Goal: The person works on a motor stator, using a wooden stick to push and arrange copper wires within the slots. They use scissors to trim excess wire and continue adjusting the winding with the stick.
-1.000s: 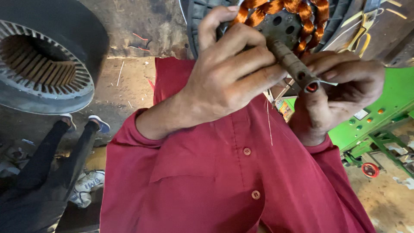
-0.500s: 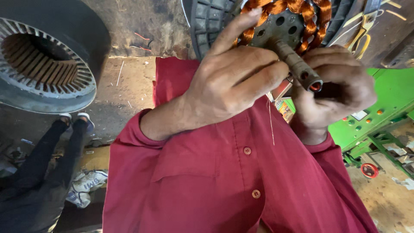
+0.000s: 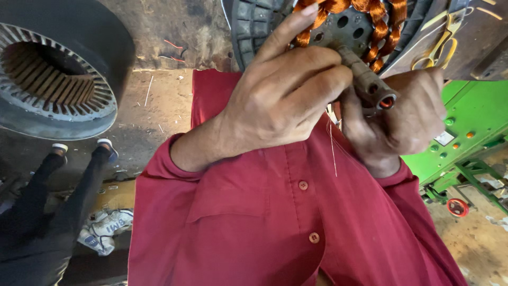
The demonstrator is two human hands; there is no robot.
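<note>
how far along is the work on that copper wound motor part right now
Done: copper coils already sit wound around the motor stator. In hand: left hand and right hand work at its shaft, a thin thread hanging below. Left: cannot tell; the fingers hide that spot.

The shirt (image 3: 275, 228) is deep red with matching buttons. Coils (image 3: 370, 13) are copper-orange against a grey plate (image 3: 344, 29). The shaft (image 3: 368, 79) is dull brown, red-tipped. The machine (image 3: 471, 127) is bright green; scissors (image 3: 442, 45) are yellow.
</note>
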